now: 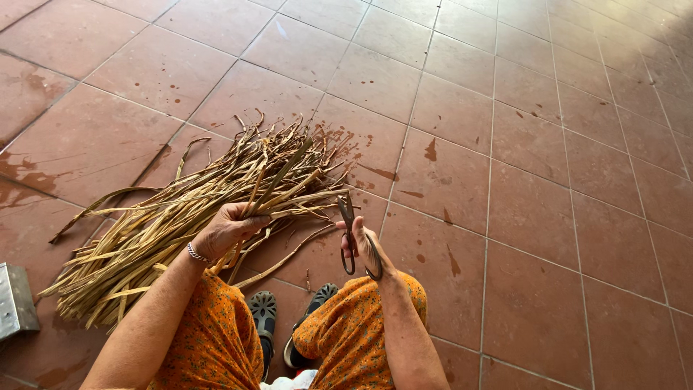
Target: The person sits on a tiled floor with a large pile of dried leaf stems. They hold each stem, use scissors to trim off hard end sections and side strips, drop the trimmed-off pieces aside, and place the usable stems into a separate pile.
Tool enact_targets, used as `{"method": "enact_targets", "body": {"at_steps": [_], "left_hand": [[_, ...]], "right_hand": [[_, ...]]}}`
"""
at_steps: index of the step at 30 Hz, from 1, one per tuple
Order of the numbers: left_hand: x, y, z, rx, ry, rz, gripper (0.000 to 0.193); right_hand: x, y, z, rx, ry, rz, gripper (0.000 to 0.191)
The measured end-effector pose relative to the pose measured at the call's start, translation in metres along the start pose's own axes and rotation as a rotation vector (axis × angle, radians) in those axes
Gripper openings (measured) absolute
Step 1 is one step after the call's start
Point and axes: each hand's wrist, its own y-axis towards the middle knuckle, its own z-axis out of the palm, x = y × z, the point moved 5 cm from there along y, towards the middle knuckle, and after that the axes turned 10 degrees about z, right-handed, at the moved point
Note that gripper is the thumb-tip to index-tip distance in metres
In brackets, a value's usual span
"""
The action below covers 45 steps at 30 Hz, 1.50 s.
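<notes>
A floor (548, 217) of large reddish-brown tiles fills the view, marked with dark wet-looking spots and smears, thickest around the middle and at the left edge. On it, left of centre, lies a big loose heap of dried plant stalks (144, 238), pale tan and straw-coloured, long and flat, fanned out from lower left toward upper right, with curled and frayed tips at the far end. The person sits at the bottom of the frame in orange patterned clothing (346, 332), knees apart, with dark perforated sandals (263, 310) showing between them on the tiles. At the far left edge a grey metal object (14, 300) sits on the floor, only partly in view. The left hand (227, 230), with a thin silver bracelet (196, 253) at the wrist, is raised over the near side of the heap, its fingers closed around a small bunch of stalks (278, 188) that sticks up and away from the hand, just above the pile. The right hand (364, 249) is just beside it, near the right knee, its fingers threaded through the loops of a pair of dark metal scissors (349, 224); the blades point upward toward the held bunch, and they look nearly together, close to the stalks but apart from them.
</notes>
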Motion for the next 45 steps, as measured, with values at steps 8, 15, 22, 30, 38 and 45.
{"method": "enact_targets", "body": {"at_steps": [8,15,22,30,38,45], "left_hand": [[0.002,-0.002,-0.008,-0.032,-0.030,0.005,0.015],[0.005,-0.006,-0.006,0.015,-0.142,-0.052,0.018],[0.006,-0.012,-0.015,0.026,-0.194,-0.037,0.015],[0.001,-0.012,-0.015,-0.038,-0.109,-0.028,0.014],[-0.002,0.009,0.006,0.019,0.140,0.183,0.041],[0.011,0.022,0.046,0.073,0.674,0.174,0.105]], "right_hand": [[-0.014,0.002,0.015,0.146,-0.005,0.057,0.099],[-0.027,0.032,0.040,0.196,0.101,0.155,0.098],[-0.009,0.030,0.038,0.148,0.283,-0.077,0.089],[-0.004,0.007,0.023,-0.119,0.189,-0.195,0.082],[-0.001,0.017,0.025,-0.072,0.353,-0.093,0.061],[0.009,0.029,0.088,0.202,0.657,-0.160,0.038]]}}
